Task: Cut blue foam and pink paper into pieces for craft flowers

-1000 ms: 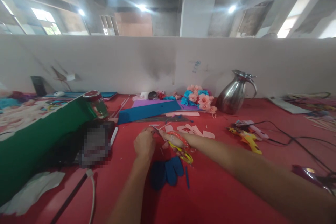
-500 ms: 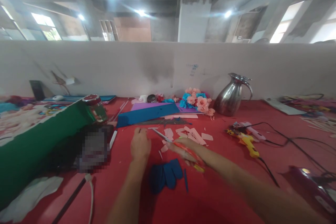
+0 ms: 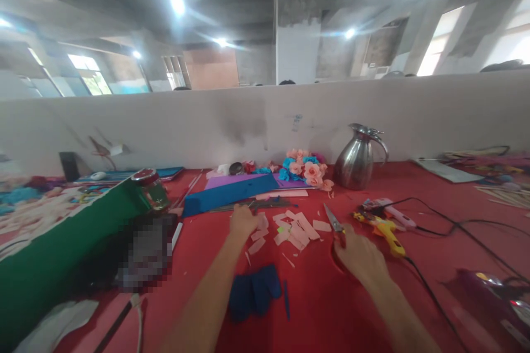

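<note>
My left hand [image 3: 243,221] reaches forward onto the red table, its fingers resting among the pink paper scraps [image 3: 292,230]; the fingertips are curled and hidden from me. My right hand [image 3: 359,256] lies to the right with the fingers closed over the handles of the scissors [image 3: 333,224], whose blades point away from me and rest on the table. Blue cut paper pieces [image 3: 252,297] lie between my forearms.
A yellow glue gun [image 3: 384,229] with its black cord lies just right of the scissors. A steel jug [image 3: 356,157], paper flowers [image 3: 304,168], blue and purple sheets [image 3: 232,190] stand at the back. A green roll [image 3: 62,242] and jar [image 3: 152,187] sit left.
My right hand swung right with the scissors and brought them down on the table by the glue gun. My left hand moved forward to the pink scraps. The view tilted up.
</note>
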`<state>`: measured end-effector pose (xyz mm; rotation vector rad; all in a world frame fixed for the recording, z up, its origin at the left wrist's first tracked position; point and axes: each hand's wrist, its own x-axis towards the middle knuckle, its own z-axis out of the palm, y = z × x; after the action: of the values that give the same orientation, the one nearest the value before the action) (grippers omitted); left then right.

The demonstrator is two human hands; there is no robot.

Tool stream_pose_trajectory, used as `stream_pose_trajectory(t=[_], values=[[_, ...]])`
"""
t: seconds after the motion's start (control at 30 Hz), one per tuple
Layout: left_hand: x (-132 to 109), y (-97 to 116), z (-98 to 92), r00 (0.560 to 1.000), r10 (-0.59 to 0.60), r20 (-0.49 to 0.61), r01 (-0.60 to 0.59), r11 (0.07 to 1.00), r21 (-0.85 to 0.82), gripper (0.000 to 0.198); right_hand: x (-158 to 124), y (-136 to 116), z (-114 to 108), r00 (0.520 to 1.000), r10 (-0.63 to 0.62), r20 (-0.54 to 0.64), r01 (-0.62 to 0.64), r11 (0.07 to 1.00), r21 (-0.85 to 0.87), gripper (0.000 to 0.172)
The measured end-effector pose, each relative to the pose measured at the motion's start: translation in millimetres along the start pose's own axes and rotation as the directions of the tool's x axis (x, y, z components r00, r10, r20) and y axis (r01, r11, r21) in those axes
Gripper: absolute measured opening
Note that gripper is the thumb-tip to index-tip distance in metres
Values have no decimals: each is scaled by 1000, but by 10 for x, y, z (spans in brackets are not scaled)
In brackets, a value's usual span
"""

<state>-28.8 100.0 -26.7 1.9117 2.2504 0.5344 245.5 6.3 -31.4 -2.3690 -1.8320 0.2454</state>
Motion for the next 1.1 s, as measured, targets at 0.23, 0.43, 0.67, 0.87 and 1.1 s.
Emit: stream_pose_trajectory(t=[0.23, 0.43, 0.67, 0.87, 1.1], values=[[96, -15, -36, 988, -10, 154, -13, 988, 151, 26, -70, -343, -223, 947, -240, -213, 206, 964, -167, 27], [97, -35, -60, 981, 15, 192, -57, 975, 214, 17, 538, -1235, -68, 822, -564, -84, 550, 823, -142, 22], [88, -25, -9, 984, 57, 170, -88, 980, 179, 23, 896, -1445, 330, 813, -580, -57, 562, 807, -181, 23], [141, -149, -44, 972, 101, 213, -110, 993, 31, 17, 903, -1355, 371, 746, -660, -92, 634, 746, -206, 26], [76, -476, -116, 973, 135, 187, -95, 973, -210, 15, 835, -1297, 217, 750, -616, -239, 600, 787, -147, 26]])
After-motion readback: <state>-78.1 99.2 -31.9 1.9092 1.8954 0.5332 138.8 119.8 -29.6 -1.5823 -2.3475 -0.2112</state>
